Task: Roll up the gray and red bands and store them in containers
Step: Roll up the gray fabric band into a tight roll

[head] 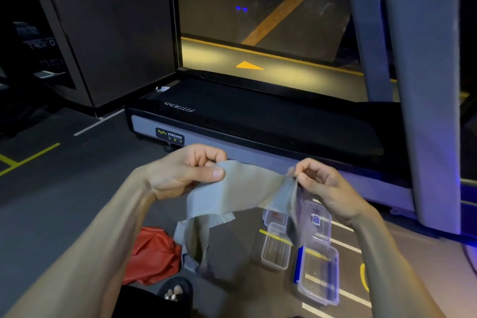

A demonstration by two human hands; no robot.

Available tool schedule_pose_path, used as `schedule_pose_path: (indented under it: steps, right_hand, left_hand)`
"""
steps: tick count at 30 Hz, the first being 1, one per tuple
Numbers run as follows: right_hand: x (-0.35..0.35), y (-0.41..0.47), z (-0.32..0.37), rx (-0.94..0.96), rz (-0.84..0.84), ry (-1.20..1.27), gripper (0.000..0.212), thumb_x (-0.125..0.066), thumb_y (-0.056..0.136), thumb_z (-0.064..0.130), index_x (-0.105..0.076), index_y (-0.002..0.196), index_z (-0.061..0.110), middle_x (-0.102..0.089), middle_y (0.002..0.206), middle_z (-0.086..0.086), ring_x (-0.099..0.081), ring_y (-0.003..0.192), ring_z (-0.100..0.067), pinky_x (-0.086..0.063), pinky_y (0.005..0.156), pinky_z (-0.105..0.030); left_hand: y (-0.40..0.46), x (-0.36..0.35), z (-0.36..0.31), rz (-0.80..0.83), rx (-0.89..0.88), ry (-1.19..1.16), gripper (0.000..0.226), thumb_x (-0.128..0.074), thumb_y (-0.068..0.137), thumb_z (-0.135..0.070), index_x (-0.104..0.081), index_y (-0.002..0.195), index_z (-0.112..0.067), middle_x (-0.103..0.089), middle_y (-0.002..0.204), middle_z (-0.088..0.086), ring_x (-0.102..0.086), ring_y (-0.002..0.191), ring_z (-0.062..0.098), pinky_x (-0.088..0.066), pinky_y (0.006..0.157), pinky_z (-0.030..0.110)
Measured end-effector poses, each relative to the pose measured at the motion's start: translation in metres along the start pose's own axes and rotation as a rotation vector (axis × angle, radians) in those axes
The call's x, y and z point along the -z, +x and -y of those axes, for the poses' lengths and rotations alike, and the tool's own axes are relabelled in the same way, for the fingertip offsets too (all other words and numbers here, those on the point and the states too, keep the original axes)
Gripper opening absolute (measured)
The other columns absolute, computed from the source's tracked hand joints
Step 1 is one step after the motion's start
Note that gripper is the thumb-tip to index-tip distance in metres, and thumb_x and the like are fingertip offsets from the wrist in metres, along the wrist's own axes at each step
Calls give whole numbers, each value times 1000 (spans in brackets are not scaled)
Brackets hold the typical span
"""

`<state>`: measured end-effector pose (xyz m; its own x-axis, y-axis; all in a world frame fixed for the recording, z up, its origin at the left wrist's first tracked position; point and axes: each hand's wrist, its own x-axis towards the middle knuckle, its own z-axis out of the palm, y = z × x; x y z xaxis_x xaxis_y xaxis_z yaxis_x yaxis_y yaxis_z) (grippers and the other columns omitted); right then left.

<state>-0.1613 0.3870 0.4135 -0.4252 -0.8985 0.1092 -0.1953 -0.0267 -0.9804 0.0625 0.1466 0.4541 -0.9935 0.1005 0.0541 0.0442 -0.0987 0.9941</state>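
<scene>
Gray band [240, 188] unrolled, held aloft; red band [152, 255] crumpled on floor (clear containers [318, 272] open, nearby).

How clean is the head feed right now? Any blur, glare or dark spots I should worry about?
Head view: dim overall, far left nearly black; wide-angle bend on the treadmill; both hands and gray band fairly sharp; containers show faint sheen; blue glow at right edge.
</scene>
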Motion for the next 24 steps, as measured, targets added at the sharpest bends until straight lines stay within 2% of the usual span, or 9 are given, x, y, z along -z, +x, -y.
schedule_pose_path:
  steps: [3, 6, 8, 11, 16, 18, 20, 22, 24]
  right_hand:
    - [-10, 3, 3, 47, 31, 125, 9, -62, 98, 17, -59, 98, 9, -67, 127, -13, -61, 125, -32, -48, 104, -46]
    - [-23, 8, 14, 53, 60, 379, 24, -75, 91, 32, -60, 95, 14, -66, 117, -13, -57, 104, -30, -44, 87, -38]
    - [-32, 14, 22, 97, 70, 483, 26, -80, 87, 35, -61, 95, 18, -64, 104, -7, -55, 91, -18, -43, 79, -33]
    - [-45, 20, 32, 191, 81, 652, 28, -82, 84, 34, -60, 96, 20, -59, 89, 2, -55, 76, -9, -49, 69, -24]
    - [-63, 30, 47, 261, 224, 865, 18, -76, 89, 21, -61, 98, 17, -53, 77, 0, -41, 59, -10, -44, 60, -25]
    - [-71, 31, 49, 249, 194, 689, 15, -79, 86, 21, -66, 93, 18, -62, 81, -4, -52, 62, -14, -50, 63, -28]
    - [-78, 26, 45, 253, 89, 280, 5, -69, 94, 17, -64, 93, 16, -70, 108, -4, -67, 95, -21, -56, 86, -35]
    - [-84, 21, 38, 253, 143, 40, 4, -58, 101, 13, -60, 98, 10, -64, 136, -2, -61, 126, -22, -49, 107, -35]
    - [-84, 18, 37, 204, 211, -16, 6, -57, 101, 18, -59, 99, 13, -63, 140, 0, -60, 128, -19, -48, 105, -32]
  left_hand:
    - [9, -9, 3, 31, -11, -37, 27, -87, 74, -40, -67, 73, -22, -61, 60, -9, -55, 51, -1, -43, 50, 10]
    - [15, -16, 9, 35, 21, -45, 27, -87, 75, -41, -69, 76, -21, -62, 61, -8, -55, 51, 0, -42, 50, 10]
    - [16, -17, 11, 22, 33, -34, 28, -87, 74, -43, -69, 76, -21, -61, 61, -7, -54, 52, 1, -41, 50, 11]
    - [16, -14, 14, -17, 36, -11, 33, -88, 72, -46, -68, 76, -20, -57, 62, -4, -52, 53, 4, -41, 51, 14]
    - [14, -11, 16, -35, 47, -4, 31, -87, 73, -44, -68, 76, -20, -55, 59, -7, -49, 50, 2, -39, 50, 13]
    - [15, -10, 19, -46, 30, 16, 26, -86, 76, -39, -68, 75, -20, -53, 57, -9, -46, 49, 1, -37, 49, 13]
    - [18, -9, 21, -79, 27, 32, 17, -80, 83, -26, -69, 76, -15, -52, 58, -4, -45, 51, 3, -37, 52, 13]
    - [21, -8, 22, -111, 16, 61, 33, -79, 84, -25, -66, 88, 5, -51, 73, 11, -48, 67, 19, -44, 71, 24]
    - [21, -10, 20, -114, 8, 119, 46, -82, 84, -26, -62, 92, 15, -57, 84, 15, -54, 89, 26, -46, 91, 37]
